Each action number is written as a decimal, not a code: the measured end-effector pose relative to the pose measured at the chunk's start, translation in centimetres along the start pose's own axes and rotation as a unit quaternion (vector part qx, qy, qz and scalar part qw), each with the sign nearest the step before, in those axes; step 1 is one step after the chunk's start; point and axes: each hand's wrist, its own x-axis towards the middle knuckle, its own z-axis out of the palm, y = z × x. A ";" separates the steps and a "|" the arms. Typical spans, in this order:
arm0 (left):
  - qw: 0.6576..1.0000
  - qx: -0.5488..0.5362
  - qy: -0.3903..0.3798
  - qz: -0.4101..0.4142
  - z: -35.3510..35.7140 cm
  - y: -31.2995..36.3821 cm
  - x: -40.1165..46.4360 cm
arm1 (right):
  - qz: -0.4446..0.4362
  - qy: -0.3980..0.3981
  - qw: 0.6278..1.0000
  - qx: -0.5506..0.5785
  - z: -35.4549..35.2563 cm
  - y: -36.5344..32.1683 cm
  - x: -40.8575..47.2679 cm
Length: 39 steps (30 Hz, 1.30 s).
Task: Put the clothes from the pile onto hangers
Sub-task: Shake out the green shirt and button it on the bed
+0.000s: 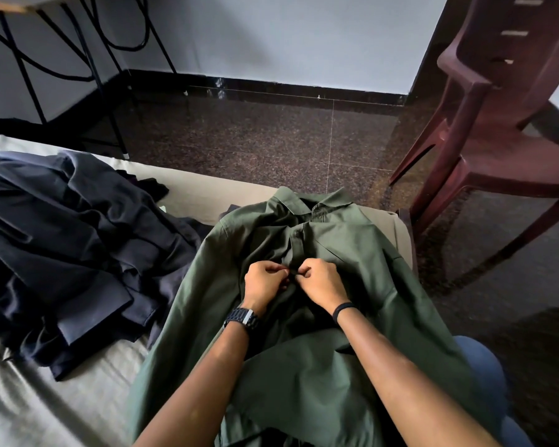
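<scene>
Shirt: olive-green collared cotton shirt point(304, 253) lies front-up on the pale bed sheet point(62, 398), collar toward the floor.
Left hand point(263, 282): grip curled, pinching the shirt's placket.
Right hand point(320, 280): grip curled, pinching the same placket.
Pile: dark navy clothes point(62, 246) heaped just left of the shirt.
Beyond: maroon plastic chair point(491, 124).

Home bedroom: bed point(62, 398), clothes pile point(65, 240), plastic chair point(484, 124).
</scene>
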 end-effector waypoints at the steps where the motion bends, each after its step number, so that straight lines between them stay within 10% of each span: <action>1: 1.000 -0.030 -0.007 -0.004 -0.1 0.1 -0.2 | 0.012 -0.001 0.999 0.049 -0.3 0.3 0.0; 10: 0.983 -0.182 -0.008 0.009 0.1 1.1 -2.1 | 0.064 -0.020 0.983 0.171 -1.3 1.8 -0.5; 16: 0.978 -0.194 -0.067 0.024 0.2 1.3 -3.2 | 0.120 -0.041 0.880 0.458 -1.3 1.3 -1.5; 27: 0.974 -0.207 -0.084 0.037 0.6 1.8 -4.1 | 0.002 0.013 0.968 0.252 -2.4 1.5 -2.2; 39: 0.984 -0.155 -0.071 0.049 0.6 2.4 -3.9 | -0.050 0.104 0.973 0.197 -2.5 1.0 -3.1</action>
